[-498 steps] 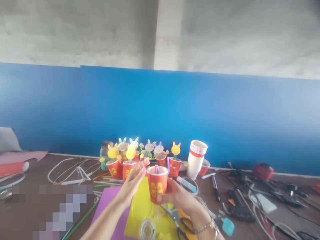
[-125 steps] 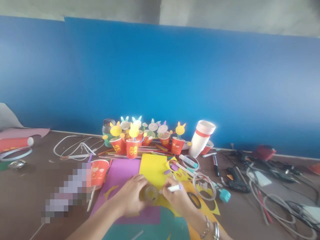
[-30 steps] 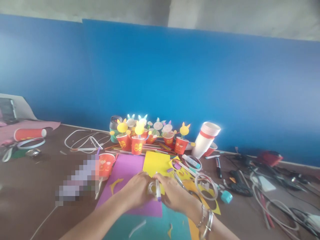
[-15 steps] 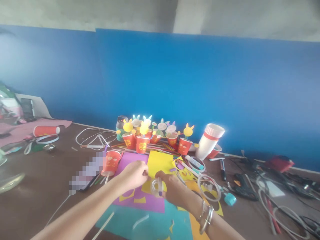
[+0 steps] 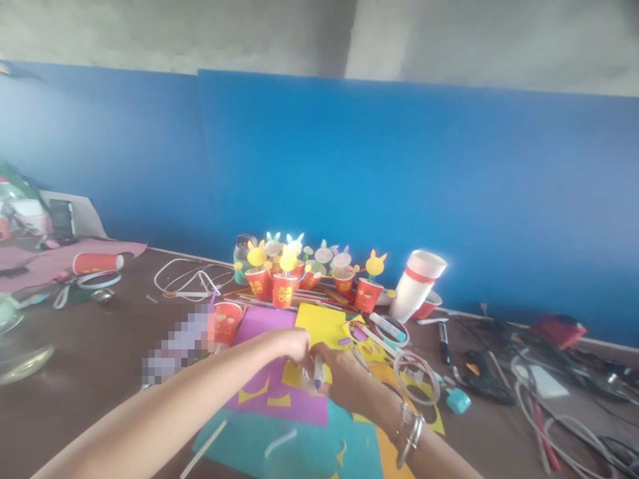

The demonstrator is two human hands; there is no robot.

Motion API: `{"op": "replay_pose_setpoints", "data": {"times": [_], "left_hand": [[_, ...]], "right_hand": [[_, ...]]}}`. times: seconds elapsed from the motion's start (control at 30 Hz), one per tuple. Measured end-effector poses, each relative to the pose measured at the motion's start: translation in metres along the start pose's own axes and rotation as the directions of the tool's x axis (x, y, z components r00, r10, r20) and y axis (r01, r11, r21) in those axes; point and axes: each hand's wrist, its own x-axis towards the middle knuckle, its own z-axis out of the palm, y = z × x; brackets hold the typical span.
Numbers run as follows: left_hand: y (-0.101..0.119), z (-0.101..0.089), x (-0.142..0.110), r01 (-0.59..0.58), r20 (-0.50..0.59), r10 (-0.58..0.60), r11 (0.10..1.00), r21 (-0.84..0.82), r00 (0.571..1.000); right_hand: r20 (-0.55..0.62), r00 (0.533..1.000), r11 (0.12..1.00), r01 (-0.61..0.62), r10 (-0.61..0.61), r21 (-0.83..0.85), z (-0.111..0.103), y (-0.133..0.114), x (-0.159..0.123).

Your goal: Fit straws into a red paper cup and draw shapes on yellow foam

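Over the yellow paper (image 5: 319,322), my right hand (image 5: 339,379) is closed around a white marker with a purple end (image 5: 318,372). A clear tape roll (image 5: 305,380) lies beside the marker, partly covered by my hands. My left hand (image 5: 294,344) reaches in from the left, fingers curled down close to my right fingertips. What those fingers grip, if anything, is hidden. Purple paper (image 5: 259,319) with yellow offcuts (image 5: 278,401) lies beneath, and a teal sheet (image 5: 294,446) is nearer me.
Behind stand several red paper cups (image 5: 283,291) with animal-shaped paper figures, and a leaning white cup stack (image 5: 417,286). Another red cup (image 5: 227,319) stands left. A cable coil (image 5: 417,378), a black marker (image 5: 444,342) and tangled wires (image 5: 554,426) lie right.
The red cup held earlier now stands at the left. My left hand, on the tape roll before, lifted off and has moved right toward my right hand, which keeps the marker.
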Motion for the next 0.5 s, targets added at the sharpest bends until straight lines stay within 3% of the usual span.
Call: {"op": "replay_pose_setpoints", "data": {"times": [0.1,0.3,0.5], "left_hand": [[0.006,0.003,0.006,0.071,0.141,-0.084,0.993,0.098,0.986],[0.020,0.003,0.008,0.112,0.204,-0.156,0.970,0.214,0.966],[0.023,0.002,0.009,0.104,0.307,-0.173,0.968,0.228,0.936]], "right_hand": [[0.009,1.000,1.000,0.012,-0.012,0.004,0.000,0.001,0.000],[0.016,1.000,1.000,-0.017,0.018,-0.026,-0.001,-0.001,-0.001],[-0.011,1.000,1.000,0.008,-0.008,0.013,-0.001,-0.006,-0.002]]}}
